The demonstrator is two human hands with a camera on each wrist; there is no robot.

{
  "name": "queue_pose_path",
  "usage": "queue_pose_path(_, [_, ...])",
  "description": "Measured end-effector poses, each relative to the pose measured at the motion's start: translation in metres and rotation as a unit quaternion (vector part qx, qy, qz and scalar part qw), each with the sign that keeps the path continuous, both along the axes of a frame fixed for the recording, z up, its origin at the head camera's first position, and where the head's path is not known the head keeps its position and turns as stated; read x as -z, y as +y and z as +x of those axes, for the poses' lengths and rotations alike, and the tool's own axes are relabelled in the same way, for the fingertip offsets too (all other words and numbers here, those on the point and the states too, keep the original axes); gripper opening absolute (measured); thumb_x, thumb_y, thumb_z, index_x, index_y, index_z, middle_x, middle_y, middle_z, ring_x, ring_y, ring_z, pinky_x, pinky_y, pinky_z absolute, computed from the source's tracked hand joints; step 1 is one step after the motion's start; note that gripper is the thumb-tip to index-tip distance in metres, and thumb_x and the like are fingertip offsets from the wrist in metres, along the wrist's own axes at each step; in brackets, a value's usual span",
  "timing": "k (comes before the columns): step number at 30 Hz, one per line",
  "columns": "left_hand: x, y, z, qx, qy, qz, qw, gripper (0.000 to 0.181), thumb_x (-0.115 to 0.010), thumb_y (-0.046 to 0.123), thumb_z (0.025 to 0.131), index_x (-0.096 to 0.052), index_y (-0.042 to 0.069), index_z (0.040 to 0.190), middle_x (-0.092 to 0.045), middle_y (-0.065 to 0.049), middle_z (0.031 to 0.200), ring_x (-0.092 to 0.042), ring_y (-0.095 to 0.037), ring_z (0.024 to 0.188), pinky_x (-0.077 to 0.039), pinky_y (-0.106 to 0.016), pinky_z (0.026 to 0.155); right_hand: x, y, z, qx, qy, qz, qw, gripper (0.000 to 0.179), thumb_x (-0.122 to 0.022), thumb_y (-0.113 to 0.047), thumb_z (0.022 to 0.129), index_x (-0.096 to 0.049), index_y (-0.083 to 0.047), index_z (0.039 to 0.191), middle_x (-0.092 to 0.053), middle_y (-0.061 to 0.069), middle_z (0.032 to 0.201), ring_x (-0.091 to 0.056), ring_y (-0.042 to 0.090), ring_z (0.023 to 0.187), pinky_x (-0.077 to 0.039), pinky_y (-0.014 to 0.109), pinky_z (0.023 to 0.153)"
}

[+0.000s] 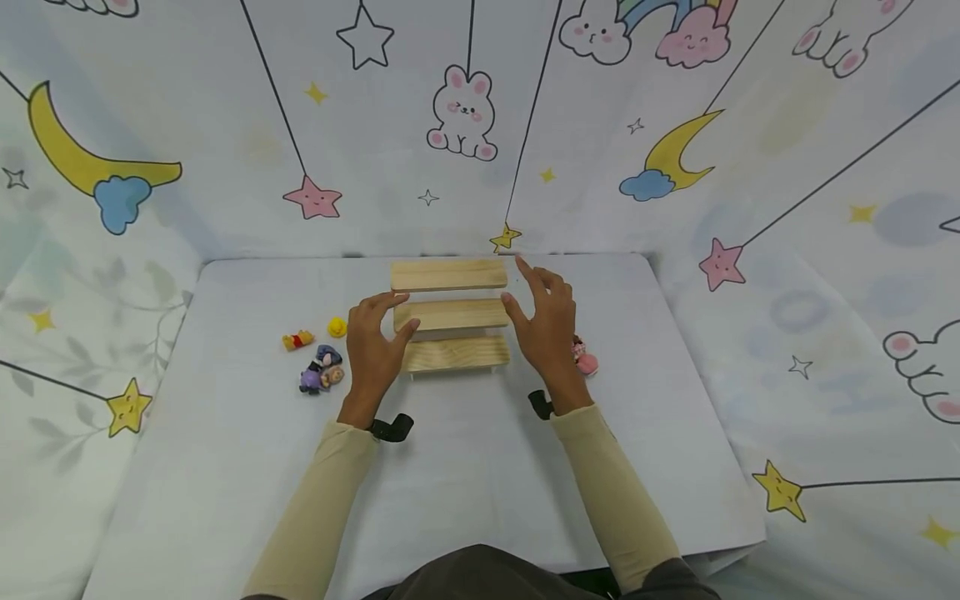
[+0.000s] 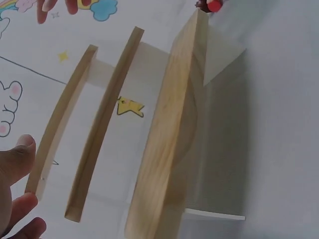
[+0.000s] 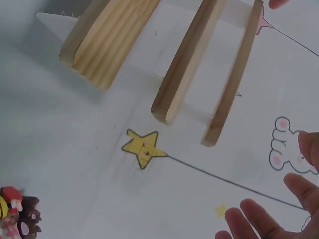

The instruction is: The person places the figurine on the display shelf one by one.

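Observation:
A three-step display rack (image 1: 454,355) with pale wooden boards on white supports stands near the back of the table. At its left end is my left hand (image 1: 375,346), thumb and fingers spread; in the left wrist view its fingertips (image 2: 25,204) are close to the end of the farthest board (image 2: 62,117), and I cannot tell whether they touch. Beside the rack's right end, my right hand (image 1: 546,329) is raised with its fingers apart, holding nothing. The right wrist view shows these fingers (image 3: 259,219) away from the boards (image 3: 187,64).
Left of the rack lie a small yellow toy (image 1: 337,327), a red-and-yellow bear figurine (image 1: 297,340) and a cluster of figurines (image 1: 321,371). More figurines (image 1: 587,363) sit right of my right hand, partly hidden by it. A patterned cloth wall (image 1: 390,225) rises behind the table.

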State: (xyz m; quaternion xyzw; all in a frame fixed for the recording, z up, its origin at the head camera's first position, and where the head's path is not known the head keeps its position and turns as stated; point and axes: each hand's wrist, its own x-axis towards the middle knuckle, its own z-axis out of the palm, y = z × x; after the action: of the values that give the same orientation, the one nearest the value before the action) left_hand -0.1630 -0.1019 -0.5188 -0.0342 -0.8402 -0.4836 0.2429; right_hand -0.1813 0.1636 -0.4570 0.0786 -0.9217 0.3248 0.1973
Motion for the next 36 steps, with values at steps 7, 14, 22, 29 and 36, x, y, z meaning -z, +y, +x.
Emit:
queue_pose_path(7, [0.014, -0.005, 0.001, 0.013, -0.046, 0.049, 0.9976, 0.044, -0.087, 0.019, 0.09, -0.075, 0.011, 0.132, -0.067, -0.016, 0.144, -0.057, -0.041, 0.128, -0.046, -0.057, 0.106, 0.005, 0.006, 0.0, 0.01, -0.006, -0.015, 0.9998, 0.059, -0.069, -0.037, 0.104, -0.05, -0.033, 0.16, -0.056, 0.018, 0.148, -0.051, 0.04, 0.134, -0.039, 0.065, 0.106])
queue_pose_path(14, [0.027, -0.012, -0.004, 0.022, -0.072, 0.069, 0.9948, 0.039, -0.085, 0.02, 0.092, -0.077, 0.012, 0.129, -0.068, -0.009, 0.144, -0.061, -0.035, 0.128, -0.052, -0.055, 0.1, 0.008, 0.011, 0.0, 0.004, 0.007, -0.031, 0.9995, 0.057, -0.071, -0.033, 0.104, -0.054, -0.027, 0.157, -0.06, 0.021, 0.143, -0.054, 0.042, 0.13, -0.041, 0.065, 0.104])
queue_pose_path(22, [0.034, -0.019, -0.012, 0.046, -0.074, 0.042, 0.9953, 0.038, -0.084, 0.025, 0.093, -0.078, 0.012, 0.128, -0.069, -0.009, 0.143, -0.062, -0.034, 0.12, -0.055, -0.053, 0.092, 0.01, 0.013, 0.002, 0.002, 0.004, -0.039, 0.9992, 0.057, -0.07, -0.035, 0.104, -0.054, -0.024, 0.157, -0.061, 0.022, 0.143, -0.054, 0.043, 0.13, -0.04, 0.066, 0.104])
queue_pose_path(29, [0.033, -0.02, -0.016, 0.064, -0.095, 0.032, 0.9929, 0.038, -0.084, 0.026, 0.093, -0.077, 0.013, 0.128, -0.067, -0.01, 0.142, -0.059, -0.035, 0.119, -0.052, -0.051, 0.091, 0.013, 0.013, 0.003, 0.008, -0.011, -0.043, 0.999, 0.057, -0.068, -0.037, 0.105, -0.052, -0.027, 0.159, -0.061, 0.022, 0.142, -0.054, 0.043, 0.129, -0.04, 0.065, 0.104])
queue_pose_path(36, [0.031, -0.02, -0.018, 0.075, -0.09, 0.021, 0.993, 0.038, -0.084, 0.029, 0.094, -0.077, 0.013, 0.128, -0.068, -0.011, 0.141, -0.06, -0.035, 0.116, -0.053, -0.052, 0.09, 0.015, 0.012, 0.003, 0.023, -0.012, -0.044, 0.9987, 0.057, -0.069, -0.035, 0.104, -0.053, -0.027, 0.159, -0.061, 0.023, 0.141, -0.054, 0.044, 0.129, -0.04, 0.065, 0.104])
